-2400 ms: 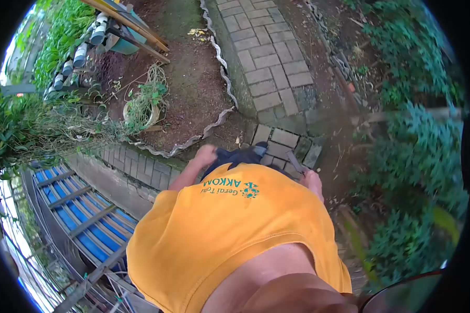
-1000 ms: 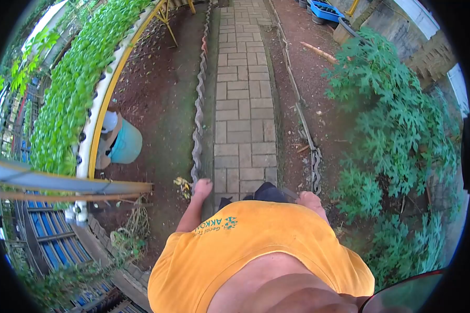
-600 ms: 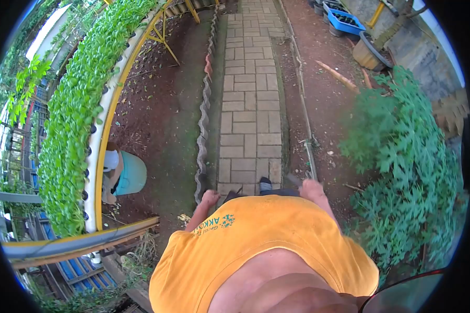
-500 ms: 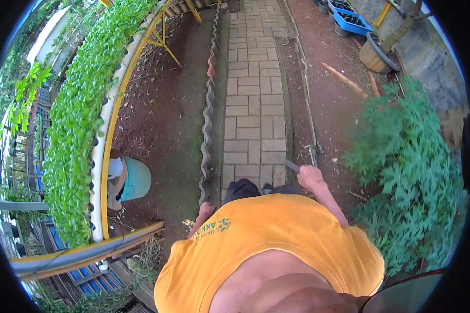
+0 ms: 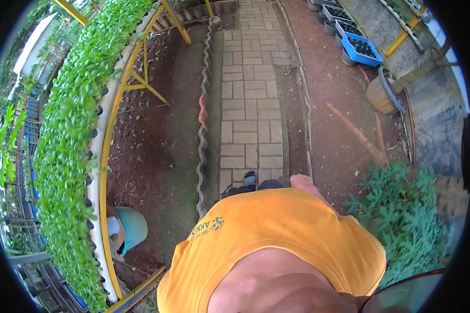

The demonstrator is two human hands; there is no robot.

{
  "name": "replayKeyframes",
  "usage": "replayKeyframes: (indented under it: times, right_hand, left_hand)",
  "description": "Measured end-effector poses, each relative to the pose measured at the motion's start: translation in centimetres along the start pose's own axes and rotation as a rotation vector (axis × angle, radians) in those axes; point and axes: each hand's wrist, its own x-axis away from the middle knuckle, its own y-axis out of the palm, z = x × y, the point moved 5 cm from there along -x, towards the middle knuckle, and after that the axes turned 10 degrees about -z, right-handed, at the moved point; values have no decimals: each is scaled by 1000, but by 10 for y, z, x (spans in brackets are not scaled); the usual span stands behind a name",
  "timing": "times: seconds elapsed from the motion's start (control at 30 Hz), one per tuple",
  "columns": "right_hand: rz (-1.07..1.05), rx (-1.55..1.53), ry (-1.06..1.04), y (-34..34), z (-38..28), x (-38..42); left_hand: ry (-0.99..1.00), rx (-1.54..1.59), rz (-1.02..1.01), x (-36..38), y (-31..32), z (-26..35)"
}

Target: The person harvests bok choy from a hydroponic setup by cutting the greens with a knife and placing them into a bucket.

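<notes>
- Grey-brown brick makes up the path (image 5: 251, 125) below the person's right hand (image 5: 302, 182); a narrow edging strip (image 5: 309, 108) borders it, just beside that hand in this view.
- The right hand's fingers look folded in; whether they close round anything, I cannot tell. The left hand is out of view, so its state cannot be told.
- The edging strip, nearest the right hand, would probably handle as stiff, rough rather than slippery, and too firmly bedded to lift easily; its upper edge seems the only place to take hold.
- The bricks look hard and heavy, set tight, with no obvious grip except at an outer side.
- Counted: one path, one strip on its right, one wavy edging (image 5: 200, 169) on its left with one reddish stretch (image 5: 202, 112).
- Further off: one blue tray (image 5: 361, 58) of seedlings, one large pot (image 5: 379, 98), one teal bucket (image 5: 137, 228). Paler trays behind the blue one are too crowded to count.
- One foot (image 5: 249, 179) shows clearly.
</notes>
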Motion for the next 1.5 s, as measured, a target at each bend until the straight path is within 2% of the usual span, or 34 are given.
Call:
replayKeyframes:
  times: [0.03, 0.23, 0.3, 0.33, 0.37, 0.43, 0.47, 0.53, 0.6, 0.63, 0.77, 0.87, 0.93, 1.0, 1.1, 1.2, 1.23, 1.27, 1.3, 1.4, 1.5]
  right_hand:
    - [-66, 4, 16, -17, 8, -2]
    - [-12, -386, 366, -104, 84, -60]
    - [-1, -384, 447, -144, 101, -99]
    - [-8, -368, 487, -163, 113, -115]
    - [-10, -354, 451, -175, 131, -147]
    - [-23, -318, 364, -210, 164, -219]
    - [-13, -281, 361, -249, 171, -243]
    - [-2, -228, 364, -316, 164, -286]
    - [-8, -161, 248, -422, 118, -287]
    - [2, -121, 197, -474, 102, -294]
    - [118, -64, 21, -603, 75, -386]
    - [189, -21, -91, -694, 48, -452]
    - [184, -78, -107, -732, 48, -504]
    - [190, -145, -56, -766, 58, -545]
    - [32, -60, 95, -815, 81, -592]
    - [37, -19, 108, -873, 112, -615]
    - [22, -79, 166, -896, 119, -620]
    - [8, -148, 224, -920, 125, -620]
    - [-6, -223, 284, -939, 131, -628]
    - [-23, -280, 284, -961, 185, -699]
    - [-10, -281, 341, -978, 247, -797]
  left_hand:
    - [41, -28, 19, -23, -33, 34]
    - [494, -54, 281, -129, -258, 298]
    - [458, -47, 288, -162, -321, 372]
    - [541, 8, 375, -174, -346, 406]
    - [611, 66, 472, -181, -368, 432]
    - [541, 255, 437, -185, -391, 466]
    - [522, 347, 427, -195, -405, 484]
    - [435, 177, 366, -223, -415, 496]
    - [308, -70, 228, -255, -412, 482]
    - [221, -15, 193, -255, -416, 481]
    - [-142, 259, 125, -307, -379, 439]
    - [-260, 334, 57, -315, -396, 455]
    - [-289, 345, 45, -346, -427, 473]
    - [-266, 326, 56, -392, -484, 509]
    - [-174, 296, 131, -468, -590, 588]
    - [37, 199, 179, -540, -712, 714]
    - [108, 112, 132, -540, -758, 767]
    - [177, -59, 176, -565, -794, 804]
    - [196, -62, 217, -585, -829, 840]
    - [277, -35, 273, -630, -927, 945]
    - [313, 66, 337, -662, -995, 1036]
